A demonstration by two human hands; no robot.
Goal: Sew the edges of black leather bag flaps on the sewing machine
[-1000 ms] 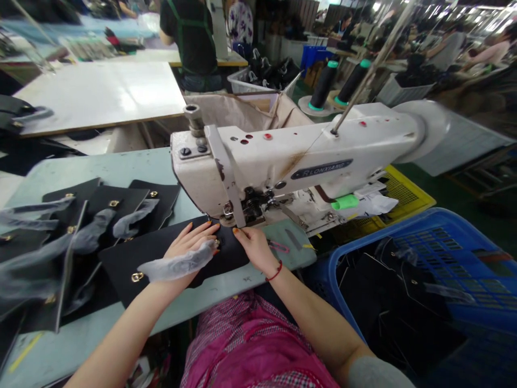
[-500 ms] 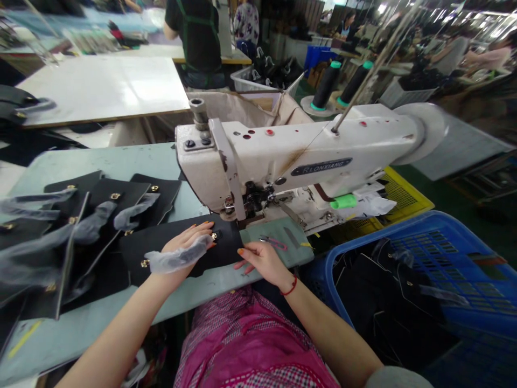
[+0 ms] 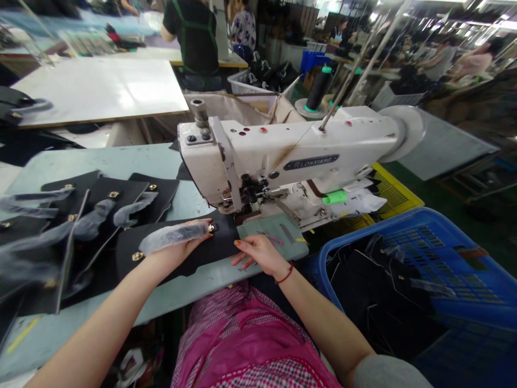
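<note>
A black leather piece point(image 3: 218, 245) with gold clasps lies on the pale green sewing table point(image 3: 121, 167), just left of the white sewing machine point(image 3: 291, 156). My left hand point(image 3: 177, 245) rests flat on it, fingers stretched out, under a plastic-wrapped strap point(image 3: 173, 236) that lies across the hand. My right hand point(image 3: 258, 252) lies at the piece's right edge near the table's front, fingers spread. Small pink snips point(image 3: 272, 238) sit just beyond my right hand.
A stack of black pieces with wrapped straps point(image 3: 81, 215) covers the table's left side. A blue crate point(image 3: 404, 291) with black parts stands at my right, a yellow crate point(image 3: 398, 196) behind it. People work at white tables behind.
The black piece has slid left, away from the needle. My right hand drew back toward the table's front edge. My left hand shifted left with the piece.
</note>
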